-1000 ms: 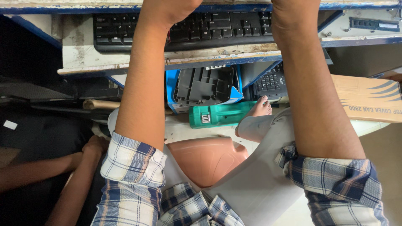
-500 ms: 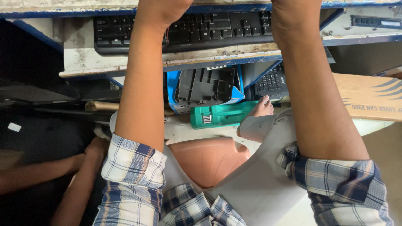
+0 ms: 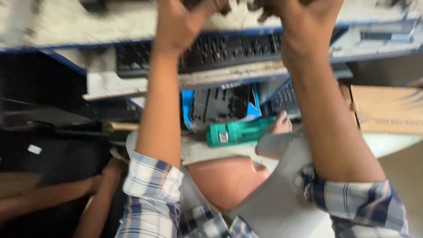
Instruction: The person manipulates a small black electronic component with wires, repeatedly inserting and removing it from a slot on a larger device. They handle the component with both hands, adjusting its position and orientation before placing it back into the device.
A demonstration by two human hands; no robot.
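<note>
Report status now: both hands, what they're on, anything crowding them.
Left hand and right hand raised to the worn pale upper shelf, grip blurred. Black computer keyboard on the shelf just beneath. Green plastic tool lies lower down, untouched.

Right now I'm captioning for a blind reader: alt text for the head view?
Left hand and right hand reach up to a worn shelf, above a black keyboard; below lies a green tool.

Cluttered repair workshop, worn blue shelves [image 3: 229,79], stacked old keyboards [image 3: 220,50], tool case [image 3: 220,105]
</note>
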